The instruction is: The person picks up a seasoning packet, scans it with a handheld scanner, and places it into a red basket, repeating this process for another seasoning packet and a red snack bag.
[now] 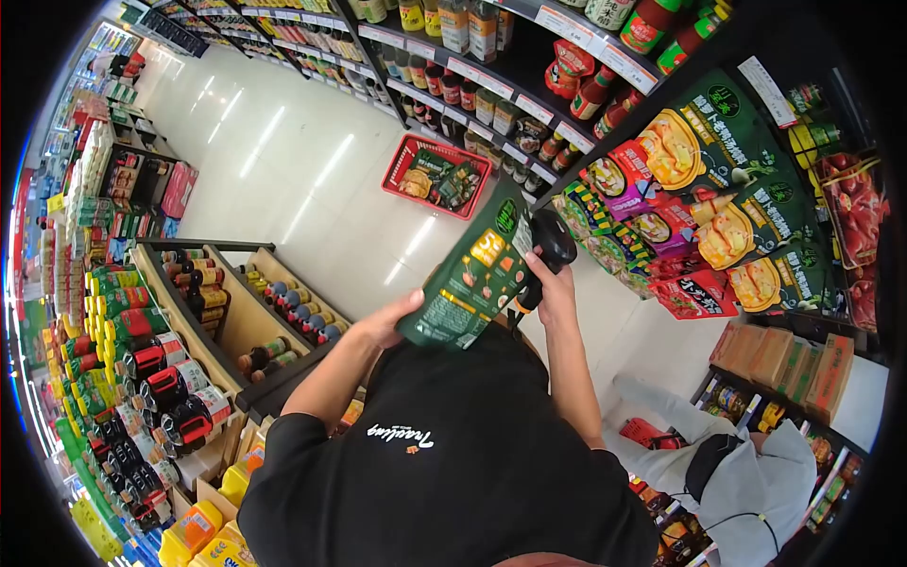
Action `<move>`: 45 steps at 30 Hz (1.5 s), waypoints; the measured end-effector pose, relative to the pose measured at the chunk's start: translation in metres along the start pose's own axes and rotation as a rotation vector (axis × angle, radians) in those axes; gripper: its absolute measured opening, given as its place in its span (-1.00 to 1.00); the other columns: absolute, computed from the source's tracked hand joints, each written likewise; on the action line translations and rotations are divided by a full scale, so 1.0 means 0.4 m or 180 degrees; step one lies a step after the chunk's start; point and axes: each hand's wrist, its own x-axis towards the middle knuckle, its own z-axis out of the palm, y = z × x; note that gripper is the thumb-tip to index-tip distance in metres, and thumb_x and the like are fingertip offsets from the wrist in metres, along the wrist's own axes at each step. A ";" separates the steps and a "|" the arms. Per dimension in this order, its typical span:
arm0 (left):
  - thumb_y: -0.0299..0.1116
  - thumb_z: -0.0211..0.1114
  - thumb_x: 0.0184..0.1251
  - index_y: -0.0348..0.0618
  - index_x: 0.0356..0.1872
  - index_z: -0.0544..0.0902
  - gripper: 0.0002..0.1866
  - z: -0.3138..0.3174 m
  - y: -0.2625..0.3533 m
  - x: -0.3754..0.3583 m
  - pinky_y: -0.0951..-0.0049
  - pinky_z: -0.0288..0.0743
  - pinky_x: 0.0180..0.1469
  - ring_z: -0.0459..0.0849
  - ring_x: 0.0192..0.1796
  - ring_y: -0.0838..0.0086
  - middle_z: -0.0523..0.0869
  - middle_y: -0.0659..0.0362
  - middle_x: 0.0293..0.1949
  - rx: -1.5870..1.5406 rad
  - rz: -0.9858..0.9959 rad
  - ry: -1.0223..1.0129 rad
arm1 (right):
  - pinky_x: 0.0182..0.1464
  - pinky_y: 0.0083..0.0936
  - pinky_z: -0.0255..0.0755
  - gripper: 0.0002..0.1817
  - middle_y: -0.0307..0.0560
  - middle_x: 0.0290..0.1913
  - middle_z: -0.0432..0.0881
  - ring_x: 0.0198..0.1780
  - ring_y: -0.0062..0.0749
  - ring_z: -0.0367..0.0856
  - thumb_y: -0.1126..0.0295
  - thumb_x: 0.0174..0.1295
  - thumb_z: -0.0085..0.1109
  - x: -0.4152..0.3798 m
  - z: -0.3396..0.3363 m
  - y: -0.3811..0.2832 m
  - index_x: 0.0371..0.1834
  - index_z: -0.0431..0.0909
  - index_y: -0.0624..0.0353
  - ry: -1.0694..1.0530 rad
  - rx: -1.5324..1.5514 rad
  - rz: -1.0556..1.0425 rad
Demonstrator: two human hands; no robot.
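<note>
My left hand [383, 324] grips the lower left edge of a dark green food pouch [470, 274], its thumb lying on the printed side. The pouch is tilted in front of my chest and shows a yellow label and small food pictures. At the pouch's right edge, my right hand [557, 291] is closed around the handle of a black barcode scanner [554, 238]. The scanner's rounded head points up, and its lower part is partly hidden. Beyond the pouch, a red shopping basket [388, 178] on the floor contains similar dark green packets.
Shelves of bottled sauces [453, 90] run along the far side. Large green pouches [746, 170] hang at the right. Bottles fill a wooden display bin [227, 345] at left. A person in light grey [779, 463] is close by at lower right, near cardboard boxes [779, 364].
</note>
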 end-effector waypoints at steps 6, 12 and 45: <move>-0.20 0.49 0.08 -0.43 0.23 0.38 -0.25 -0.027 0.115 0.010 0.39 0.35 0.23 0.52 0.15 0.34 0.59 -0.01 0.09 0.1777 -0.0498 0.0352 | -0.06 -0.55 0.44 -0.62 -0.20 -0.17 0.56 -0.16 -0.56 0.55 0.42 0.10 0.40 0.011 0.042 -0.023 -0.06 0.47 0.23 -0.0045 -0.0550 -0.0407; -0.31 0.38 0.20 -0.46 -0.02 0.57 -0.57 -0.138 0.096 0.107 0.45 0.47 -0.02 0.60 -0.14 0.49 0.71 0.09 -0.18 0.2247 0.0244 0.0681 | 0.00 -0.51 0.42 -0.62 -0.19 -0.14 0.61 -0.12 -0.55 0.56 0.46 0.10 0.36 0.102 0.108 -0.047 0.00 0.52 0.27 -0.0168 -0.0754 -0.0686; -0.27 0.16 0.12 -0.22 -0.05 0.63 -0.62 -1.112 0.120 0.401 0.11 0.51 0.11 0.64 0.08 0.02 0.69 -0.14 -0.04 0.4064 -0.2119 0.2626 | -0.48 -0.65 0.37 -0.75 -0.27 -0.46 0.53 -0.55 -0.65 0.45 0.32 0.14 0.35 0.319 0.233 0.121 -0.26 0.52 0.22 0.1061 -0.1857 0.0473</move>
